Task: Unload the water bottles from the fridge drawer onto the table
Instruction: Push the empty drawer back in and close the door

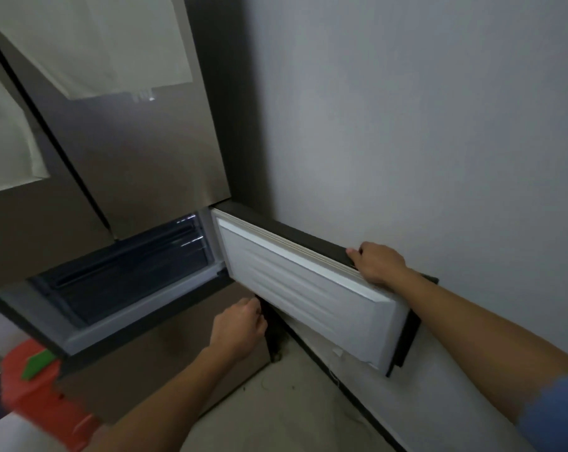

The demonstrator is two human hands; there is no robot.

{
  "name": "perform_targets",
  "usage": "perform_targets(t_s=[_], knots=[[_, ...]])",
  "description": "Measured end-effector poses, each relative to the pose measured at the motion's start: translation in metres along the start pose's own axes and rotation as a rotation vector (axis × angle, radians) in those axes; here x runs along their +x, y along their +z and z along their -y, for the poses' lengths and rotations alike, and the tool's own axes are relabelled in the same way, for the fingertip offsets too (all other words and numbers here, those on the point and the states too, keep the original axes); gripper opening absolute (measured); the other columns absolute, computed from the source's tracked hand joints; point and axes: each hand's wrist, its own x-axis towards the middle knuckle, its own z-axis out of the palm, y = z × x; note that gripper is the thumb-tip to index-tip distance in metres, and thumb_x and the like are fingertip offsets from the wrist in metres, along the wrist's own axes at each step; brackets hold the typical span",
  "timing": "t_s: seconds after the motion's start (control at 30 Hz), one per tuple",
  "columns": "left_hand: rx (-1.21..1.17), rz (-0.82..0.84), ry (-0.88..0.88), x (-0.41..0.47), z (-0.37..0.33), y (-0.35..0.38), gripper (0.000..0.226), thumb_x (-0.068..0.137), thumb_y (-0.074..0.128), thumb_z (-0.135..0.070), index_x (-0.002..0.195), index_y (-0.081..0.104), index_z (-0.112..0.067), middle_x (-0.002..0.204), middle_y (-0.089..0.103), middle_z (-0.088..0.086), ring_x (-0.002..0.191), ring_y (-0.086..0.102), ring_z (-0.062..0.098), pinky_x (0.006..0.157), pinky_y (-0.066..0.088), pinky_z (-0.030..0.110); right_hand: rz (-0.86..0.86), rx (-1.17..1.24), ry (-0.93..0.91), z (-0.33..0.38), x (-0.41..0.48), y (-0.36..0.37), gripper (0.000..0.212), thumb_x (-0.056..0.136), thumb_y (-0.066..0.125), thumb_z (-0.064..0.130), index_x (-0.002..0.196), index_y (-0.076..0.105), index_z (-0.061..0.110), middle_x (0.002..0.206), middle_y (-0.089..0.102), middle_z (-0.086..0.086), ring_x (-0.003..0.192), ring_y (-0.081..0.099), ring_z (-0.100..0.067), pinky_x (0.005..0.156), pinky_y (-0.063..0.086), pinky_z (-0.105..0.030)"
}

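The fridge (139,151) fills the left of the head view. Its small compartment door (302,288), white on the inside, is swung open to the right against the wall. My right hand (377,262) grips the door's top edge. Behind the door, the open compartment (126,275) is dark, with a dark drawer inside. No water bottles are visible. My left hand (240,324) is lower, with its fingers curled over the top right corner of the brown lower drawer front (165,370), just under the open door.
A grey wall (422,125) stands close on the right, and the open door nearly touches it. A blurred red-orange object with a green part (31,376) sits at the lower left. White sheets (96,44) hang on the upper fridge doors. Pale floor (276,402) lies below.
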Motion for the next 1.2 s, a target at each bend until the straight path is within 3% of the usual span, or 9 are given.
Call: perform_targets(t_s=[0.17, 0.3, 0.47, 0.57, 0.7, 0.8, 0.97, 1.1, 1.2], knots=[[0.013, -0.038, -0.127, -0.039, 0.006, -0.014, 0.013, 0.091, 0.047, -0.032, 0.084, 0.05, -0.021, 0.089, 0.056, -0.002, 0.074, 0.054, 0.018, 0.062, 0.041, 0.031, 0.16, 0.084, -0.117, 0.015, -0.018, 0.003, 0.04, 0.095, 0.045, 0.046, 0.105, 0.064, 0.013, 0.111, 0.065, -0.012, 0.093, 0.06, -0.027, 0.072, 0.041, -0.03], [-0.003, -0.066, -0.194, -0.066, 0.018, -0.022, 0.018, 0.092, 0.048, -0.034, 0.085, 0.051, -0.018, 0.09, 0.058, 0.0, 0.077, 0.056, 0.022, 0.062, 0.042, 0.032, 0.286, 0.167, -0.225, 0.044, -0.041, 0.024, 0.038, 0.093, 0.052, 0.044, 0.096, 0.068, 0.01, 0.101, 0.068, -0.013, 0.088, 0.062, -0.027, 0.072, 0.047, -0.03], [-0.164, -0.137, -0.295, -0.108, 0.047, -0.034, 0.028, 0.094, 0.048, -0.041, 0.075, 0.049, -0.02, 0.072, 0.055, -0.006, 0.069, 0.054, 0.018, 0.059, 0.041, 0.032, 0.377, 0.275, -0.29, 0.107, -0.073, 0.052, 0.036, 0.089, 0.056, 0.042, 0.068, 0.053, 0.013, 0.067, 0.063, -0.011, 0.063, 0.067, -0.03, 0.047, 0.051, -0.029], [-0.279, -0.167, -0.332, -0.133, 0.07, -0.043, 0.034, 0.095, 0.047, -0.045, 0.071, 0.047, -0.02, 0.064, 0.053, -0.006, 0.063, 0.053, 0.016, 0.056, 0.037, 0.033, 0.425, 0.332, -0.322, 0.152, -0.091, 0.07, 0.034, 0.085, 0.06, 0.041, 0.067, 0.05, 0.014, 0.055, 0.061, -0.004, 0.05, 0.066, -0.023, 0.04, 0.044, -0.024], [-0.395, -0.187, -0.376, -0.161, 0.112, -0.067, 0.039, 0.096, 0.045, -0.046, 0.073, 0.051, -0.015, 0.064, 0.055, 0.0, 0.064, 0.054, 0.02, 0.06, 0.042, 0.04, 0.415, 0.387, -0.334, 0.215, -0.114, 0.104, 0.038, 0.079, 0.059, 0.057, 0.084, 0.056, 0.02, 0.081, 0.067, -0.002, 0.069, 0.067, -0.018, 0.06, 0.055, -0.033], [-0.432, -0.202, -0.39, -0.182, 0.15, -0.088, 0.04, 0.096, 0.044, -0.047, 0.075, 0.054, -0.014, 0.07, 0.06, 0.003, 0.069, 0.057, 0.022, 0.065, 0.044, 0.043, 0.301, 0.359, -0.352, 0.266, -0.128, 0.126, 0.047, 0.077, 0.049, 0.071, 0.084, 0.054, 0.025, 0.079, 0.065, 0.004, 0.07, 0.063, -0.013, 0.058, 0.049, -0.03], [-0.53, -0.213, -0.462, -0.217, 0.216, -0.108, 0.03, 0.094, 0.049, -0.047, 0.107, 0.061, -0.022, 0.096, 0.068, -0.003, 0.086, 0.063, 0.013, 0.08, 0.052, 0.04, 0.232, 0.347, -0.327, 0.348, -0.138, 0.154, 0.069, 0.076, 0.032, 0.083, 0.092, 0.059, 0.022, 0.086, 0.069, -0.001, 0.082, 0.066, -0.023, 0.079, 0.053, -0.041], [-0.612, -0.295, -0.575, -0.23, 0.259, -0.115, 0.037, 0.095, 0.051, -0.041, 0.126, 0.051, -0.02, 0.109, 0.063, 0.002, 0.095, 0.062, 0.018, 0.084, 0.053, 0.045, 0.081, 0.262, -0.446, 0.391, -0.14, 0.16, 0.053, 0.085, 0.035, 0.074, 0.082, 0.053, 0.024, 0.08, 0.061, 0.003, 0.072, 0.058, -0.015, 0.071, 0.051, -0.038], [-0.756, -0.35, -0.654, -0.224, 0.284, -0.12, 0.035, 0.097, 0.046, -0.04, 0.127, 0.045, -0.025, 0.118, 0.06, 0.005, 0.104, 0.062, 0.025, 0.088, 0.052, 0.051, -0.074, 0.216, -0.602, 0.415, -0.134, 0.162, 0.032, 0.089, 0.05, 0.057, 0.105, 0.048, 0.029, 0.104, 0.048, 0.008, 0.073, 0.051, -0.01, 0.062, 0.042, -0.031]])
